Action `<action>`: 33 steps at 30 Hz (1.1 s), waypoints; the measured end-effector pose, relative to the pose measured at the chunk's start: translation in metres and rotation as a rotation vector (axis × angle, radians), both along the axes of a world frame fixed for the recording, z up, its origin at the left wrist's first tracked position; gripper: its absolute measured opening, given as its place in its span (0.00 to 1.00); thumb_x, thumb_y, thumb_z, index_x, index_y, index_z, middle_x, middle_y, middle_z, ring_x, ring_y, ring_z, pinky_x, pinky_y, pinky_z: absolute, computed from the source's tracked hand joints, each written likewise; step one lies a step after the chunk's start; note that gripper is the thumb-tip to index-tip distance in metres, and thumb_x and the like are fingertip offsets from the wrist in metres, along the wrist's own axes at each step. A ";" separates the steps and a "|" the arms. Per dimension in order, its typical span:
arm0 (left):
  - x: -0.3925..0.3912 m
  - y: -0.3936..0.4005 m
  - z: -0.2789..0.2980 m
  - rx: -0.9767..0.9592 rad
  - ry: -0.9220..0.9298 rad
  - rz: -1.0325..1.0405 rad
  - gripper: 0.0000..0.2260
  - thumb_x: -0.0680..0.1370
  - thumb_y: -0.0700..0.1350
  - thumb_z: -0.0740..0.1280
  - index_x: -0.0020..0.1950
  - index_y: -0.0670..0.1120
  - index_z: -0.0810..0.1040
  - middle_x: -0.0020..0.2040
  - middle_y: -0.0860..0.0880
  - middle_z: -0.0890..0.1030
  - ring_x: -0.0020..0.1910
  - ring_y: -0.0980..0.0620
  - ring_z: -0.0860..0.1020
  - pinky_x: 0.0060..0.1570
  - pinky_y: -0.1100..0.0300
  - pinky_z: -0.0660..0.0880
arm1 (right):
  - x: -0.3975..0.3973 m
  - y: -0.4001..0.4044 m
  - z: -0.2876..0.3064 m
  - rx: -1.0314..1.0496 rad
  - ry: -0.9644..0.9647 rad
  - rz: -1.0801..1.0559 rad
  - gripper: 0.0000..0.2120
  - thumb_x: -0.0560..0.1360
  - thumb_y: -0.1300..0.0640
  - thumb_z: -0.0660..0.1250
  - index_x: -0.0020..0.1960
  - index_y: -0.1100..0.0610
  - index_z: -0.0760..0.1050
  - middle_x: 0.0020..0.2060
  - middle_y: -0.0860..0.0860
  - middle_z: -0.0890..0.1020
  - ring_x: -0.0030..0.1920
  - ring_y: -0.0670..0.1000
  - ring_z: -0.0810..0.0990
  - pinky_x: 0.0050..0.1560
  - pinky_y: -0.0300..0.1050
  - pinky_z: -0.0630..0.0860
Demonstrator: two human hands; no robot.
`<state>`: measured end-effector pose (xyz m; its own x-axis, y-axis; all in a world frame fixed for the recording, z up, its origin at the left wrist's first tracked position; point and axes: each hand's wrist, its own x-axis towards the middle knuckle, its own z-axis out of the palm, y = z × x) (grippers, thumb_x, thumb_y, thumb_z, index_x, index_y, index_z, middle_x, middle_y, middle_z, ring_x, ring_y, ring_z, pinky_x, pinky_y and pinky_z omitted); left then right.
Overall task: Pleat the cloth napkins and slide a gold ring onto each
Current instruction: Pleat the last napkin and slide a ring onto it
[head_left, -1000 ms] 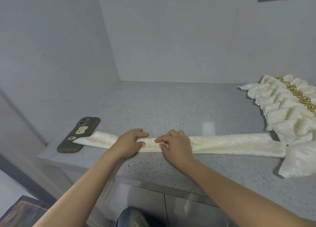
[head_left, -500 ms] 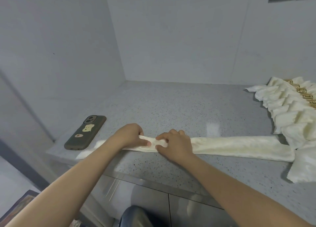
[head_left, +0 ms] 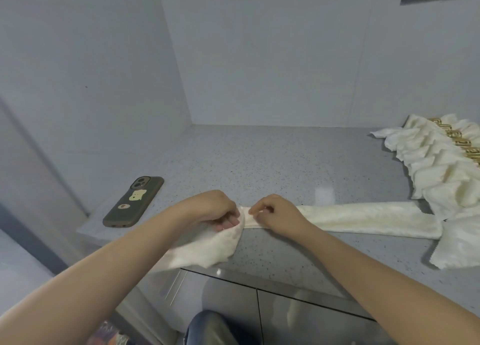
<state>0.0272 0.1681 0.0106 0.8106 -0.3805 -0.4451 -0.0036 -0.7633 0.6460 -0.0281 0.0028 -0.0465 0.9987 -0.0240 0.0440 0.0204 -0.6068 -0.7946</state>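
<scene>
1. We see the cream napkin (head_left: 363,218) folded into a long strip on the speckled counter (head_left: 259,163), near the front edge.
2. Our left hand (head_left: 215,209) curls its fingers around the strip's left part – that end fans out loose and overhangs the counter edge.
3. Our right hand (head_left: 272,212) pinches the strip just beside the left hand, fingers bent.
4. Finished napkins (head_left: 439,168) with gold rings (head_left: 462,143) lie at the far right.
5. A phone (head_left: 133,202) lies at the left.
</scene>
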 end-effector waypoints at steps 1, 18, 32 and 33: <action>0.000 -0.002 0.000 -0.008 0.021 -0.041 0.11 0.79 0.39 0.62 0.52 0.35 0.81 0.35 0.47 0.81 0.32 0.52 0.76 0.36 0.62 0.74 | -0.003 -0.003 0.000 -0.007 -0.006 0.005 0.07 0.75 0.60 0.66 0.48 0.55 0.82 0.50 0.47 0.76 0.47 0.42 0.73 0.45 0.28 0.66; -0.019 0.009 -0.062 -0.211 -0.675 -0.057 0.02 0.75 0.48 0.70 0.44 0.53 0.78 0.46 0.54 0.76 0.45 0.59 0.74 0.45 0.64 0.70 | -0.027 -0.003 -0.010 -0.092 -0.016 0.111 0.08 0.70 0.53 0.73 0.34 0.51 0.77 0.58 0.44 0.69 0.56 0.39 0.70 0.47 0.27 0.64; -0.020 0.003 -0.085 0.095 -0.754 -0.563 0.36 0.74 0.68 0.35 0.77 0.53 0.51 0.76 0.56 0.48 0.75 0.60 0.43 0.72 0.64 0.43 | -0.028 -0.033 -0.012 -0.225 -0.124 0.255 0.12 0.70 0.62 0.67 0.36 0.53 0.64 0.55 0.47 0.70 0.41 0.43 0.73 0.39 0.34 0.68; -0.019 0.003 -0.085 0.112 -0.752 -0.573 0.38 0.73 0.69 0.35 0.78 0.52 0.51 0.77 0.56 0.48 0.75 0.60 0.43 0.72 0.63 0.43 | -0.032 -0.034 -0.013 -0.255 -0.162 0.252 0.09 0.71 0.60 0.66 0.40 0.53 0.65 0.56 0.48 0.69 0.42 0.47 0.73 0.41 0.36 0.70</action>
<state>0.0084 0.1715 -0.0739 0.6030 -0.7955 0.0591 -0.7812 -0.5739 0.2456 -0.0602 -0.0308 -0.0600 0.9515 0.2535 0.1742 0.3069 -0.7443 -0.5931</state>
